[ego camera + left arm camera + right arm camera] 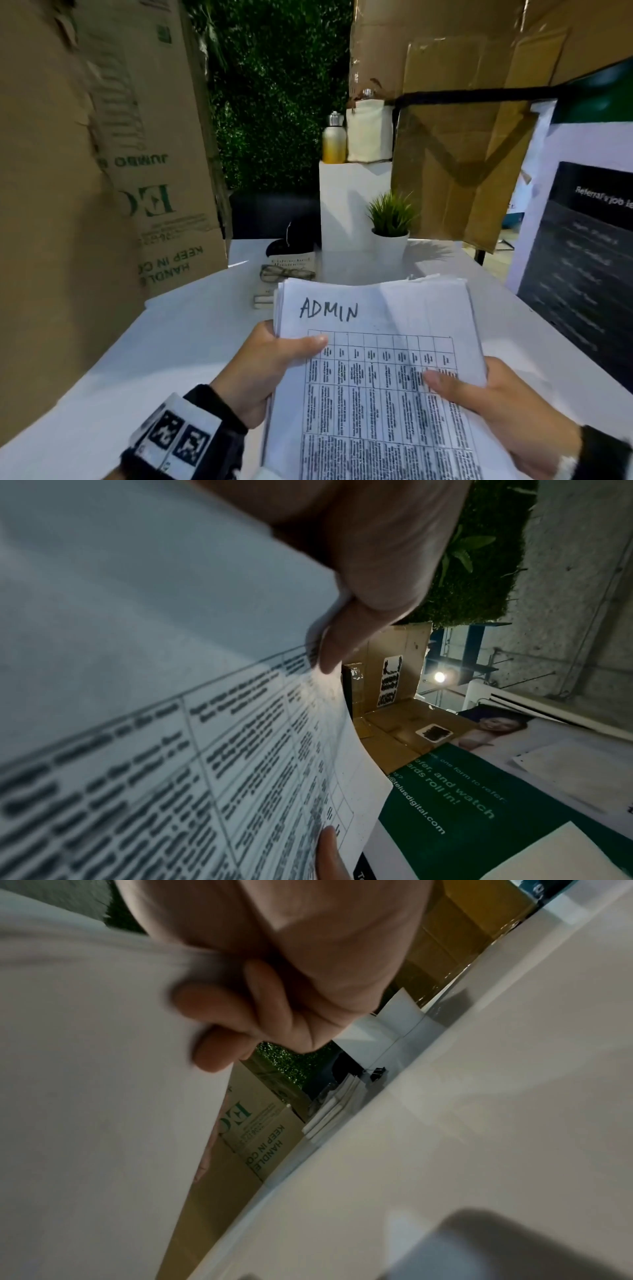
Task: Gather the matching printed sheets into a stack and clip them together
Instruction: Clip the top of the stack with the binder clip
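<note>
left hand [263, 363] and right hand [493, 401] both grasping sheet stack [376, 342] at side edges; light, floppy, slips easily, support underneath

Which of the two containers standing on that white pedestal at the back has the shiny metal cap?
The bottle on the left, fading from pale to orange toward its base, has the silver cap. Its neighbour, the plain cream bag-like container, is squarer and taller.
</note>
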Action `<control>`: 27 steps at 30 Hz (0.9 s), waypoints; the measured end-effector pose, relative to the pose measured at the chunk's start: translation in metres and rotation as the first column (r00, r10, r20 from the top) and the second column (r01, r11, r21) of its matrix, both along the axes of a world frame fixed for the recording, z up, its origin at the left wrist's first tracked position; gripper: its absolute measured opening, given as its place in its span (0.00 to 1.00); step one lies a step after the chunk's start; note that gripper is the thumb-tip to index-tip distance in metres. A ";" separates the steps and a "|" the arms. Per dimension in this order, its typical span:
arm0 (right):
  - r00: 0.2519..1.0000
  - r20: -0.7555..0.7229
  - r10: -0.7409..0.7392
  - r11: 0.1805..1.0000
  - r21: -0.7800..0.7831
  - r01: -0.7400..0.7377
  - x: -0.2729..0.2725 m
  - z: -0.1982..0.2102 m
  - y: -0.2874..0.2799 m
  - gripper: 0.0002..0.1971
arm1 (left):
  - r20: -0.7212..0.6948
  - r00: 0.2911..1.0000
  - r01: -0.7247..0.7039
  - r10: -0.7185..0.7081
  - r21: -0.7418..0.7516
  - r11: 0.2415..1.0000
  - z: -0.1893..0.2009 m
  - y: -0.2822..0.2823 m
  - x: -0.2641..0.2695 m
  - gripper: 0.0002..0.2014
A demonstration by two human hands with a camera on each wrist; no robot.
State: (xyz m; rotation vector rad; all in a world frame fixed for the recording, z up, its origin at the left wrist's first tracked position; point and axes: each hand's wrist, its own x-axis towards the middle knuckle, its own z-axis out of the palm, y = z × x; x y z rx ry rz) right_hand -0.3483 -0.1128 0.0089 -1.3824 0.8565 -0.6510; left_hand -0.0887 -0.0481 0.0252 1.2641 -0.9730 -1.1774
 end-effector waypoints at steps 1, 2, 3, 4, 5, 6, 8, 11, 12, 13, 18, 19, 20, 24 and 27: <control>1.000 -0.025 0.003 1.000 -0.010 -0.004 0.001 -0.002 -0.003 0.44 | 0.032 0.999 -0.010 0.009 0.010 1.000 -0.002 -0.005 0.001 0.11; 0.998 -0.050 0.026 0.999 -0.017 -0.027 0.001 -0.004 -0.007 0.43 | 0.049 0.998 -0.026 0.025 0.020 0.999 -0.004 -0.008 0.003 0.11; 0.994 -0.090 0.067 0.997 -0.022 -0.069 0.002 -0.004 -0.010 0.41 | 0.069 0.997 -0.039 0.037 0.036 0.999 -0.008 -0.012 0.007 0.11; 0.981 -0.151 0.122 0.991 -0.036 -0.128 0.002 -0.003 -0.014 0.38 | 0.086 0.995 -0.046 0.041 0.054 0.998 -0.012 -0.015 0.011 0.10; 0.958 -0.226 0.178 0.980 -0.043 -0.193 0.002 0.001 -0.019 0.35 | 0.098 0.994 -0.053 0.045 0.080 0.995 -0.017 -0.016 0.015 0.10; 0.933 -0.298 0.203 0.972 -0.050 -0.228 0.002 0.007 -0.027 0.34 | 0.103 0.993 -0.064 0.053 0.109 0.992 -0.023 -0.017 0.021 0.10; 0.910 -0.393 0.133 0.970 -0.136 -0.201 0.003 0.020 -0.052 0.33 | 0.129 0.988 -0.102 0.081 0.162 0.981 -0.038 -0.019 0.033 0.10; 0.872 -0.484 -0.066 0.896 -0.414 -0.162 0.015 0.033 -0.108 0.19 | 0.215 0.974 -0.125 0.074 0.234 0.964 -0.058 -0.020 0.043 0.10; 0.852 -0.507 -0.128 0.853 -0.495 -0.167 0.024 0.036 -0.126 0.11 | 0.235 0.970 -0.121 0.060 0.254 0.960 -0.063 -0.021 0.043 0.10; 0.820 -0.546 -0.174 0.808 -0.554 -0.198 0.036 0.038 -0.141 0.05 | 0.242 0.969 -0.117 0.051 0.268 0.956 -0.067 -0.023 0.044 0.10; 0.534 -0.796 -0.283 0.680 -0.560 -0.474 0.113 0.018 -0.191 0.14 | 0.249 0.968 -0.102 0.030 0.281 0.954 -0.077 -0.034 0.046 0.11; 0.483 -0.830 -0.278 0.692 -0.522 -0.499 0.125 0.012 -0.198 0.17 | 0.257 0.966 -0.099 0.025 0.280 0.955 -0.079 -0.036 0.045 0.11; 0.433 -0.861 -0.266 0.700 -0.482 -0.528 0.135 0.007 -0.204 0.22 | 0.260 0.965 -0.098 0.024 0.279 0.955 -0.081 -0.038 0.046 0.11; 0.241 -0.939 -0.246 0.702 -0.344 -0.623 0.156 -0.004 -0.208 0.28 | 0.241 0.970 -0.098 0.028 0.283 0.954 -0.091 -0.039 0.048 0.13; 0.255 -0.927 -0.277 0.698 -0.376 -0.610 0.152 -0.010 -0.205 0.15 | 0.228 0.973 -0.110 0.045 0.280 0.954 -0.097 -0.039 0.050 0.14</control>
